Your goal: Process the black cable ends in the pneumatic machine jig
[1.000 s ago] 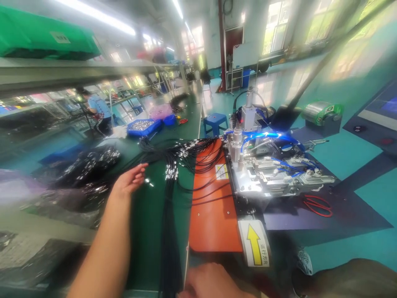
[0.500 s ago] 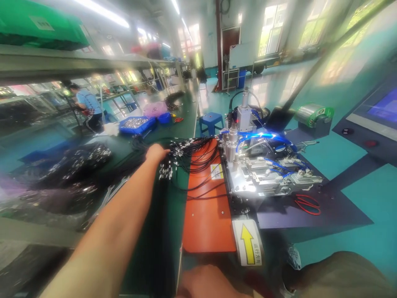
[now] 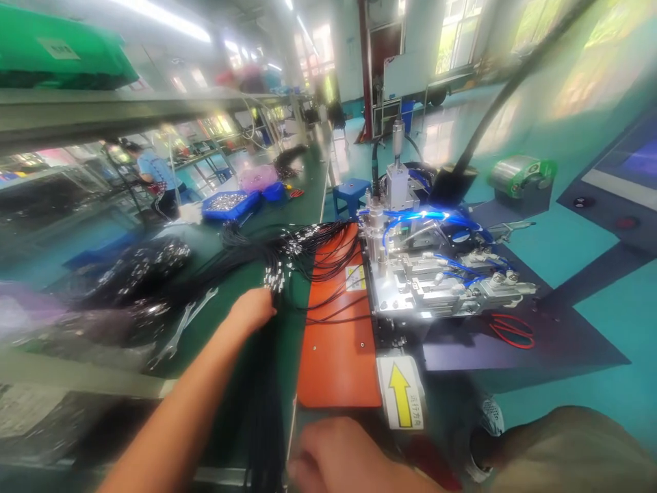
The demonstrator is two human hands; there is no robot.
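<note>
My left hand (image 3: 251, 309) is closed around a bundle of thin black cables (image 3: 267, 404), just below their silver metal ends (image 3: 274, 277). The bundle runs down the green tabletop towards me. Low in the view, my right hand (image 3: 336, 452) has its fingers curled; whatever they may hold is hidden. Between the table and a metal machine (image 3: 431, 274) with blue air hoses lies an orange plate (image 3: 336, 370). Several black cables (image 3: 333, 301) cross that plate, and more cables (image 3: 246, 246) with silver ends lie beyond my left hand.
Two wrenches (image 3: 187, 322) lie left of my forearm. Red-handled scissors (image 3: 513, 332) rest on the machine's dark base. A blue tray (image 3: 230, 205) of small parts stands farther back. A shelf (image 3: 154, 103) runs overhead at left. Another person (image 3: 154, 174) is at the far left.
My left hand has moved back towards me, from the farther cables to the nearer bundle, and has closed on it. My right hand has shifted slightly up into view.
</note>
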